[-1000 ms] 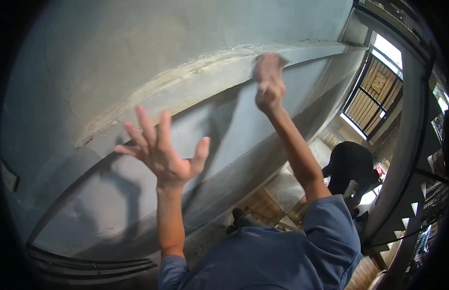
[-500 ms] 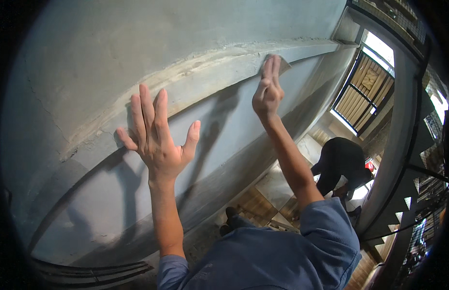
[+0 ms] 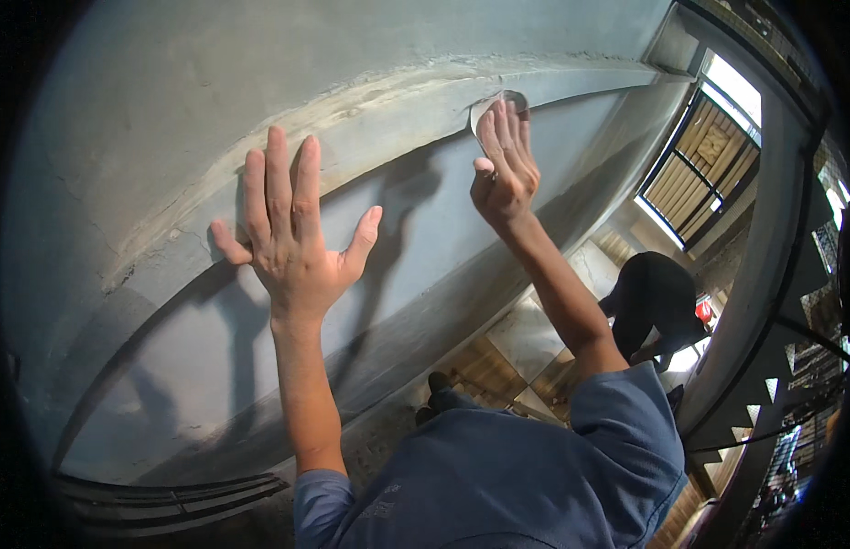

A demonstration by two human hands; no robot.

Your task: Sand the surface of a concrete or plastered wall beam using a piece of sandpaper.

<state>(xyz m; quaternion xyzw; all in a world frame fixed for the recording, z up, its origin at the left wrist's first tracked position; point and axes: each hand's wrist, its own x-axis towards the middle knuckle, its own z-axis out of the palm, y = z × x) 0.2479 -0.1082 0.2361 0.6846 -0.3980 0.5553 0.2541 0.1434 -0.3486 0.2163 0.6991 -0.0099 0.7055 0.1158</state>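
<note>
My left hand (image 3: 295, 240) lies against the painted wall ledge (image 3: 388, 139), its fingers spread and the thumb held out to the side. Further right, my right hand (image 3: 507, 178) presses a thin, curled sheet of sandpaper (image 3: 481, 115) to the face of the same ledge. The sheet shows pale on its bent edge, and the fingers cover part of it. Along the ledge's upper edge runs a rough strip of pale, worn plaster (image 3: 352, 102). Both arms are raised, casting shadows on the wall below.
The grey-blue wall (image 3: 215, 82) rises above the ledge. A person in dark clothes (image 3: 652, 297) bends over on the tiled floor at right. Beyond stands a barred gate (image 3: 704, 169). A dark stair frame (image 3: 763, 366) lines the right side; metal rails (image 3: 169, 503) are at lower left.
My right hand has turned so its fingers fan slightly and the thumb shows; the sandpaper's left edge now curls up into sight. My left hand stays on the ledge. The view has shifted slightly.
</note>
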